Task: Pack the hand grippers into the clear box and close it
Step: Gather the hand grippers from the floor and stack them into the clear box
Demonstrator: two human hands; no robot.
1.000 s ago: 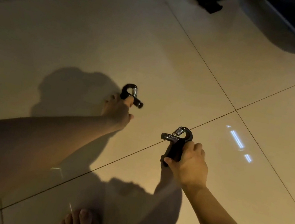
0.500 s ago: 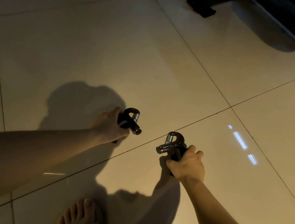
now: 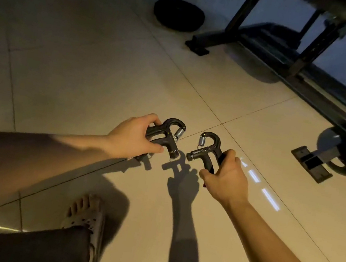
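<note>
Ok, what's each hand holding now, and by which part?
The left hand holds one hand gripper by its handles; right hand holds the second hand gripper by its handles.

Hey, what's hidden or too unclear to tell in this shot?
- Clear box: not in the head view; place and lid unknown.
- Left gripper: handles mostly covered by the left hand.
- Right gripper: scale too small to read; lower handle hidden by the right hand.
- Bench: cut off by the top edge.
</note>
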